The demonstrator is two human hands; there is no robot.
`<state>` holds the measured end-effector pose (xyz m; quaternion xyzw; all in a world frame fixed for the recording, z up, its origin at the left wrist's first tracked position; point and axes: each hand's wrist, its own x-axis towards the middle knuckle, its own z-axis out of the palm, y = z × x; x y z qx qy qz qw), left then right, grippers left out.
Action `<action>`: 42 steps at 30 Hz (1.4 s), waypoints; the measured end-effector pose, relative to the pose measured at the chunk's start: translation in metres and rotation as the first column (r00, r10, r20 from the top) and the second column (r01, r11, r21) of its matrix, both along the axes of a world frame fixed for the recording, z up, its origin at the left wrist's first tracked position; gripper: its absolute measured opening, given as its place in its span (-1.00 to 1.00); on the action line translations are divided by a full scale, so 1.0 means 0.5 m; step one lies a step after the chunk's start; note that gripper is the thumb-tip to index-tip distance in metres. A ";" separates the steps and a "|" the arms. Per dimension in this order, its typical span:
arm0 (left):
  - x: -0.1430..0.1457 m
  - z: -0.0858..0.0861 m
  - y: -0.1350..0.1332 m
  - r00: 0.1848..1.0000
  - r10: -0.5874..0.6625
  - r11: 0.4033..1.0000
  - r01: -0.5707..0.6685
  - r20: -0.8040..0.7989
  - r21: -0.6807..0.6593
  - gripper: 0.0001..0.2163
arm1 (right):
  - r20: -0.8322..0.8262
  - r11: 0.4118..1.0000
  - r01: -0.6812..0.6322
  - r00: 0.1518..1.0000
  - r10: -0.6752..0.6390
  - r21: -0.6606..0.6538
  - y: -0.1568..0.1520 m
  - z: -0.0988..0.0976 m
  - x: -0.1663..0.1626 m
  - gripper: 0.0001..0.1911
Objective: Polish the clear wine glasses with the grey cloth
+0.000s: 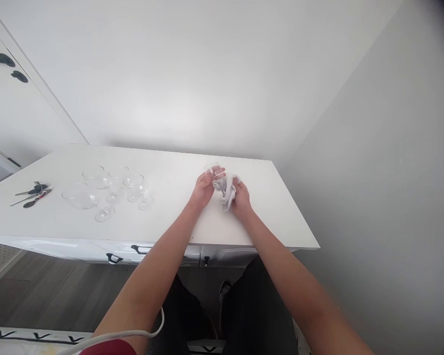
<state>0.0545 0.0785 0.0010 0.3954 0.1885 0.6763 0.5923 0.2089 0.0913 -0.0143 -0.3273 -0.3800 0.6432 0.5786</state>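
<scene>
A clear stemmed glass (218, 183) is held above the white cabinet top, tilted, its bowl toward the wall. My left hand (204, 187) is closed around the bowl from the left side. In my right hand (241, 196) a white cloth (230, 193) is gripped, pressed against the stem and foot of the glass. Part of the foot is hidden by the cloth. To the left stand several more clear stemmed glasses, among them a wide one (82, 197) and a smaller one (135, 185), none touched by my hands.
Keys (37, 193) lie at the left end of the white cabinet top (170, 197). A wall rises behind it and another to the right. Black-handled drawers (140, 249) are along the front. A door with a dark handle (3, 60) is at far left.
</scene>
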 end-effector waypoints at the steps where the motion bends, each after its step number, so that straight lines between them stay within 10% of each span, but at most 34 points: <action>1: -0.002 0.001 0.001 0.999 0.046 0.999 -0.046 0.030 0.007 -0.41 | -0.047 0.991 0.132 0.990 -0.133 -0.011 0.006 -0.001 0.007 -0.60; 4: -0.009 0.000 0.003 0.976 0.175 0.984 -0.178 0.127 0.011 -0.51 | -0.148 0.957 0.289 0.946 -0.289 -0.022 0.011 0.006 0.015 -0.64; 11: 0.004 0.004 -0.002 0.993 0.088 0.990 -0.097 0.081 0.103 -0.44 | 0.018 0.981 -0.193 0.981 0.193 0.000 -0.024 0.030 -0.014 -0.56; 20: 0.019 0.021 -0.018 0.998 -0.017 0.988 0.026 -0.057 0.153 -0.42 | 0.430 0.967 0.216 0.866 -0.255 0.138 -0.007 -0.005 -0.004 -0.40; 28: 0.011 0.023 -0.014 0.986 0.133 0.983 -0.144 0.099 0.111 -0.41 | 0.160 0.770 0.638 0.759 -0.631 0.005 0.015 0.003 0.021 -0.55; 32: 0.022 0.033 -0.024 0.997 0.076 0.993 -0.078 0.032 0.087 -0.44 | -0.053 0.978 0.203 0.978 -0.201 0.037 0.003 0.022 0.010 -0.52; 35: 0.028 0.038 -0.031 0.997 0.022 0.995 -0.015 -0.071 0.094 -0.50 | -0.121 0.986 -0.095 0.986 0.112 0.139 -0.017 0.046 0.001 -0.41; 42: 0.021 0.037 -0.029 0.988 0.140 0.984 -0.130 -0.072 0.124 -0.53 | 0.087 0.988 -0.031 0.996 0.018 0.154 -0.014 0.022 -0.002 -0.60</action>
